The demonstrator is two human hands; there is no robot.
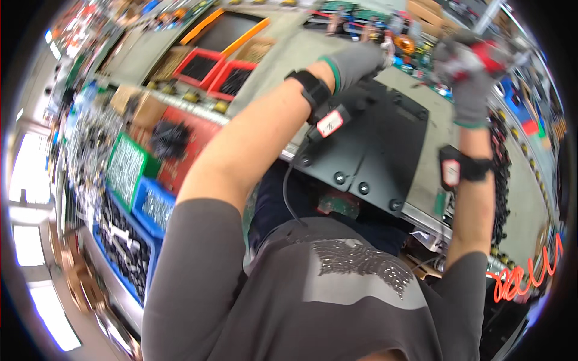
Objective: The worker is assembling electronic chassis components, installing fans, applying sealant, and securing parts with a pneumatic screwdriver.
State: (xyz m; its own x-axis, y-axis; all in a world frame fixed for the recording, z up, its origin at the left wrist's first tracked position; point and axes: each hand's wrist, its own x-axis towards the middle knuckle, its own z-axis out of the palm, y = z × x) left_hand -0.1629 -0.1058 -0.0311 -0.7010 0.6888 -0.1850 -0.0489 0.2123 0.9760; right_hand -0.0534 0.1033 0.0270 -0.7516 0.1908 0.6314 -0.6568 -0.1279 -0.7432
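My left hand (359, 65), in a grey glove with a green cuff, reaches over the far left part of a dark grey flat casing (385, 141). Its fingers are bent together around something small and pale that I cannot make out. Round black feet sit along the casing's near edge, and a seam runs down its middle. Beyond the casing's far right corner is my gloved right hand (471, 81), raised and smeared by motion. It is closed on a red and dark hand tool (481, 55), too blurred to name its kind.
Red bins (198, 67) of dark small parts stand to the left, with green (127, 165) and blue bins (153, 204) nearer. Cluttered parts and a orange tape roll (404, 43) lie beyond the casing. A coiled orange hose (521, 280) hangs at right; a thin cable (288, 195) trails from my left wrist.
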